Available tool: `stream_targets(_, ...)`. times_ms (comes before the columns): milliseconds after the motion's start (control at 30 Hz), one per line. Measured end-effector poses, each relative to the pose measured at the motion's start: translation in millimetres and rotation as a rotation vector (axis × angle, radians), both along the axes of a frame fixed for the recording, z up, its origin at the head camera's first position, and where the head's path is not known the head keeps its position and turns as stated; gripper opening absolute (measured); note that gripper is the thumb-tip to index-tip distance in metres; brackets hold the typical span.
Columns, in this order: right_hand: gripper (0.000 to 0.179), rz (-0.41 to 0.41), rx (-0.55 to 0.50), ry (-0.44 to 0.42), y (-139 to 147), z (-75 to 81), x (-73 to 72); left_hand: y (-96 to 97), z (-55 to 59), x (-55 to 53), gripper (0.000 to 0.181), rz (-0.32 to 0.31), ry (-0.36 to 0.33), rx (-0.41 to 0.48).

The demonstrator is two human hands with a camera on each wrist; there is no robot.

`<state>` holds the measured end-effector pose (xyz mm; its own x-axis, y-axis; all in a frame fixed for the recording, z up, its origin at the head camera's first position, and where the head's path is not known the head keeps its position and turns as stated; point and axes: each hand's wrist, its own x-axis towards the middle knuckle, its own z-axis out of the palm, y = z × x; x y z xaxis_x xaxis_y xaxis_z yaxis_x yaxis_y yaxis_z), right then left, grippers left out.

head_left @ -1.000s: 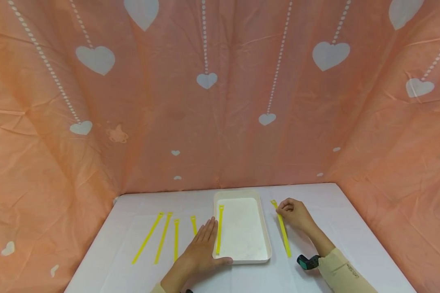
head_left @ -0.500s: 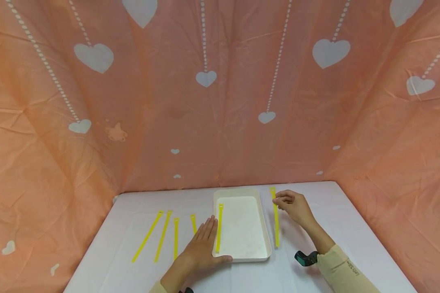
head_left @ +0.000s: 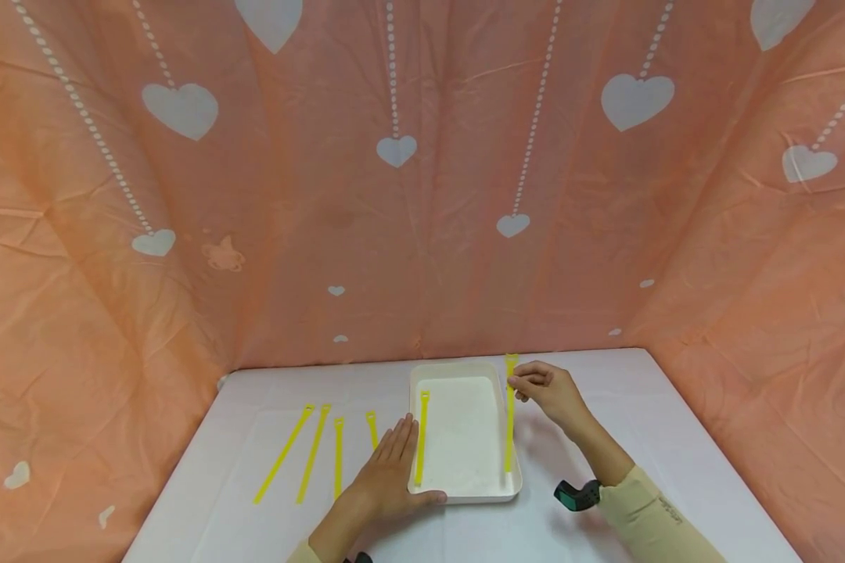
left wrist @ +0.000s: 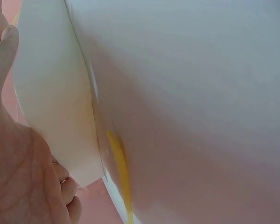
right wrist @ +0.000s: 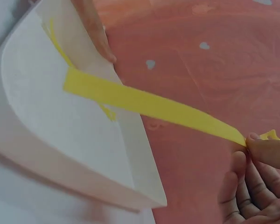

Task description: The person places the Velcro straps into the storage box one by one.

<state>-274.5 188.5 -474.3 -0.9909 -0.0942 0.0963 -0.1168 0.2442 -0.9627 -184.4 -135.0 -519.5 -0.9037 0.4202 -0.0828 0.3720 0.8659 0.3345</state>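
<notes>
My right hand pinches a yellow cable tie, a flat strap with a slotted head, near its head end. The strap hangs over the right side of a white tray. Against the tray's left side rests my left hand, its fingers straight and its thumb along the front edge. Inside the tray, near that left wall, lies a second yellow cable tie. In the left wrist view, my left palm is beside the tray wall.
Several more yellow cable ties lie apart on the white tabletop to the left; my left hand partly covers the nearest one. A peach curtain with hearts surrounds the table's back and sides.
My right hand has lifted the yellow cable tie off the table right of the tray and carried it left over the tray's right edge. My left hand has stayed in place.
</notes>
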Motion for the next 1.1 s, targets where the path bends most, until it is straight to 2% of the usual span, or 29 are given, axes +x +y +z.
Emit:
stream_targets(167,0.025,0.046,-0.039,-0.026,-11,-1.6,0.2,-0.1,-2.1,-0.1,0.128,0.006,-0.010,0.001)
stream_targets(533,0.017,0.095,-0.040,-0.093,-42,-10.5,-5.2,-0.7,-3.1,-0.3,0.128,0.012,-0.008,-0.006)
stream_targets(933,0.019,0.185,-0.051,-0.119,-72,-25.5,-18.4,-2.5,-7.8,-1.5,0.128,-0.005,0.024,0.019)
stream_targets(1100,0.017,0.208,-0.053,-0.128,-81,-31.4,-24.4,-1.1,-4.5,-1.0,0.127,-0.007,0.020,0.018)
